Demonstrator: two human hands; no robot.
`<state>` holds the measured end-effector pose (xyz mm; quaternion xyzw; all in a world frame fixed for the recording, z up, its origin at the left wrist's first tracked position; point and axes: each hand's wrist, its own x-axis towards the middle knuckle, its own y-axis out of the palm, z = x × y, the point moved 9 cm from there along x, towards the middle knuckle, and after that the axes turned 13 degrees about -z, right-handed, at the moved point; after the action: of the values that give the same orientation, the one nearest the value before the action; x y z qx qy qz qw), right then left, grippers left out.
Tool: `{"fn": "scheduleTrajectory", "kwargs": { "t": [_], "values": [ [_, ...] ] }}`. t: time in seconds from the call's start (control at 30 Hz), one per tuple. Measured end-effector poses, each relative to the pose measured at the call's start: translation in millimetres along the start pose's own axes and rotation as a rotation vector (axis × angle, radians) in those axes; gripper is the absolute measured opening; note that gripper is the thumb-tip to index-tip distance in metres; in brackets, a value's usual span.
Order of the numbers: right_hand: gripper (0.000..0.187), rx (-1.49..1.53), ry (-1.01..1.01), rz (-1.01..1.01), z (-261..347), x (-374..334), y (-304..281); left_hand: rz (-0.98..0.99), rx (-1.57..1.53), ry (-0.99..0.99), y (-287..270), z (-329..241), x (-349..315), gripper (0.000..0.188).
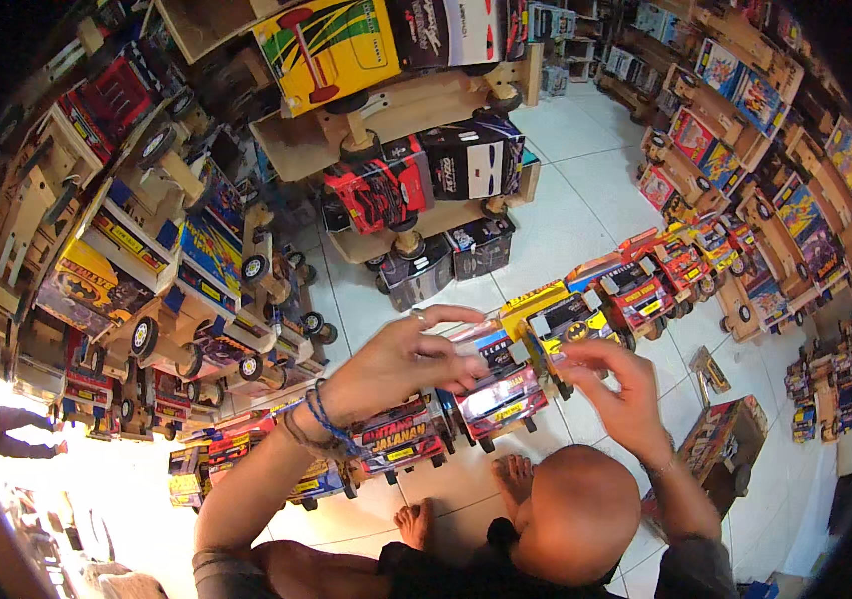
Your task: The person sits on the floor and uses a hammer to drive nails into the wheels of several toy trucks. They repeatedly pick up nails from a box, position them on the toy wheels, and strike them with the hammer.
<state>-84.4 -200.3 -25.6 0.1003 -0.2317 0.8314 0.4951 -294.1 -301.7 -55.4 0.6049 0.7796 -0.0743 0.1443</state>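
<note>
My left hand (408, 361) is over a red and white toy truck (501, 394) in a row on the floor. Its fingers are spread with gaps between them, and I cannot tell whether they touch the truck. A ring and dark cord bracelets show on this hand and wrist. To the right, my right hand (613, 384) is beside a black and yellow toy truck (570, 321). Its thumb and forefinger are bent toward the truck but apart, with nothing visible between them. A red toy truck with dark lettering (406, 439) stands left of the red and white one.
More red toy trucks (635, 292) continue the row to the far right. Wooden toy trucks are stacked at left, such as a yellow one (96, 290), and along the right side. A larger box-sided truck (720, 444) stands near my bare knee (585, 514). White tiles (595, 150) cover the floor.
</note>
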Motion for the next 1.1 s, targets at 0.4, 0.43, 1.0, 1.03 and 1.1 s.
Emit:
{"fn": "scheduleTrajectory", "kwargs": {
  "t": [0.4,0.43,1.0,1.03,1.1],
  "values": [
    [0.031,-0.797,0.846,0.015,-332,-444,-136,-0.006,0.140,-0.035,-31,46,9,0.033],
    [0.031,-0.804,0.942,0.032,-342,-467,-136,0.011,0.196,-0.012,-29,47,10,0.033],
    [0.038,-0.588,0.838,-0.191,-173,-293,-135,0.045,0.186,0.024,-23,59,17,0.028],
    [0.038,-0.554,0.798,-0.210,-146,-267,-135,0.042,0.204,0.037,-23,60,18,0.028],
    [0.039,-0.482,0.750,-0.242,-99,-219,-127,0.066,0.189,0.036,-22,63,20,0.027]
  ]
}}
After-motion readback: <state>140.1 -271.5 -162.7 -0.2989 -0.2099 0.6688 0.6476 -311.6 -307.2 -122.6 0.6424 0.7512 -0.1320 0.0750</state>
